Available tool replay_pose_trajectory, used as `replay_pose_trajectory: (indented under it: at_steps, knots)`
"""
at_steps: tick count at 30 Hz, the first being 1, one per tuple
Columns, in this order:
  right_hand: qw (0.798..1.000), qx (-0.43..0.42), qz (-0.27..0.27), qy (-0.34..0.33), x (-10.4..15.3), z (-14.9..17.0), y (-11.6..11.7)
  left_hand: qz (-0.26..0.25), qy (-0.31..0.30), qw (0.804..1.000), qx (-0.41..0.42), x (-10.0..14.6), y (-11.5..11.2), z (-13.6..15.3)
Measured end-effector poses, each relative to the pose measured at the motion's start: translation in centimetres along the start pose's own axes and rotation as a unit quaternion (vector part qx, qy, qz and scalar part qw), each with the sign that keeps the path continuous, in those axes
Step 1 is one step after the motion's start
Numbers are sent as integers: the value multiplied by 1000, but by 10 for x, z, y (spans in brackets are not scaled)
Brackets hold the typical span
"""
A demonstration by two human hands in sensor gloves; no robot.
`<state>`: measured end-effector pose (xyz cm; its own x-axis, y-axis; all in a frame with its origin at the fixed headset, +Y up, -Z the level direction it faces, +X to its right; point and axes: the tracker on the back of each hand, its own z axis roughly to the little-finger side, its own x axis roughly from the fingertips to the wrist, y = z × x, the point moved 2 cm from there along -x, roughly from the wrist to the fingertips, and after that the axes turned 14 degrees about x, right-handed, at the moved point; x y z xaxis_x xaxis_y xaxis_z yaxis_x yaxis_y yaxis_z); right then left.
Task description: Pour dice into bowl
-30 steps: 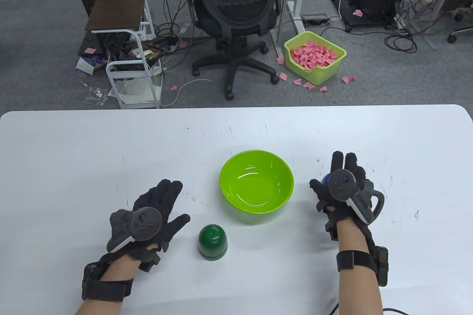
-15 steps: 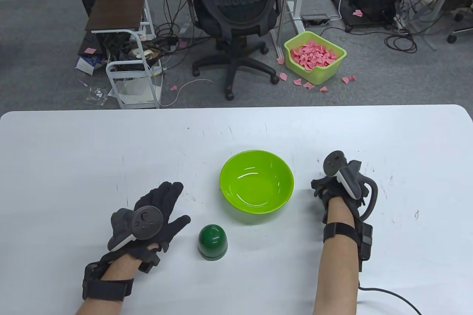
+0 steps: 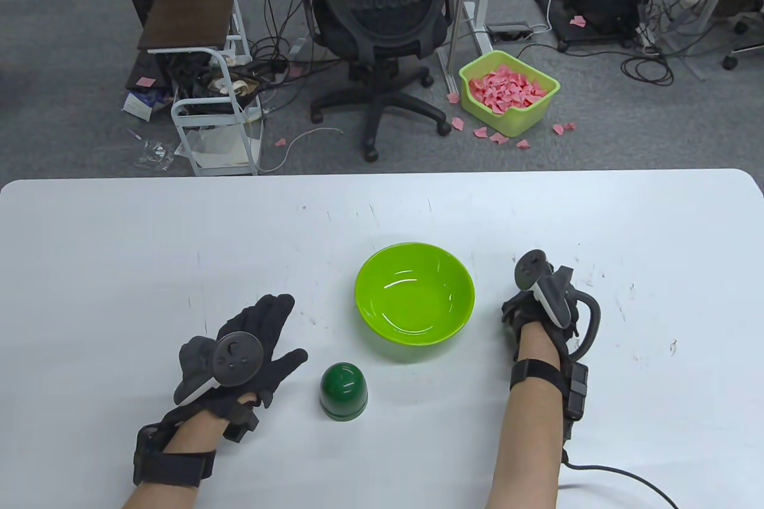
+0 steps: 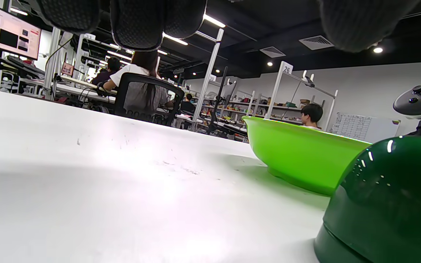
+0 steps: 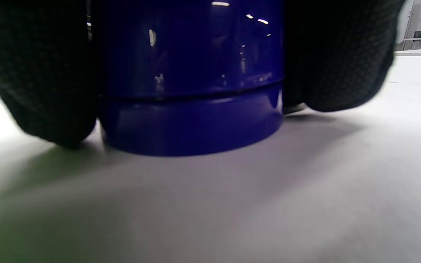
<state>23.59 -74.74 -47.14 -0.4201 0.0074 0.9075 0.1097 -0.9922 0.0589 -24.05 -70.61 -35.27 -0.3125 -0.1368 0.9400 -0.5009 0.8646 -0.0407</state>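
White table (image 3: 179, 234) spans the whole near field, surface scuffed with small dark marks. Lime green bowl (image 3: 415, 293) sits upright at table centre, nothing visible inside it. In the left wrist view its outer wall (image 4: 298, 157) shows beyond the green cup.

Left hand (image 3: 239, 354) rests flat on the table, left of the bowl and nearer the person, fingers spread, holding nothing. Tracker (image 3: 237, 358) on its back. Fingertips (image 4: 137, 25) hang in from the top of the left wrist view, clear of any object.

Right hand (image 3: 540, 309) is just right of the bowl, wrapped down over a blue dice cup (image 5: 190, 80). Cup is hidden under the hand in the table view. In the right wrist view, gloved fingers (image 5: 38, 73) press against both sides of the cup, so the grip is closed on it. Cup stands mouth-down, base ring at the table surface. Can't tell if it's fully seated or slightly lifted.

Dark green dice cup (image 3: 343, 391) stands mouth-down between the left hand and the bowl, near the left thumb, not touched.

Dice not visible in any view.
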Motion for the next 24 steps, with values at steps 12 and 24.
replay_pose_trajectory:
  at_steps: [12,24]
  knots:
    - [999,6,34,-34,0,1,1,3,-11,1000,14,-1,-3,-1]
    - [991,-30,70,-111,18,0,-38,8,-33,996,83,0,-9,-3]
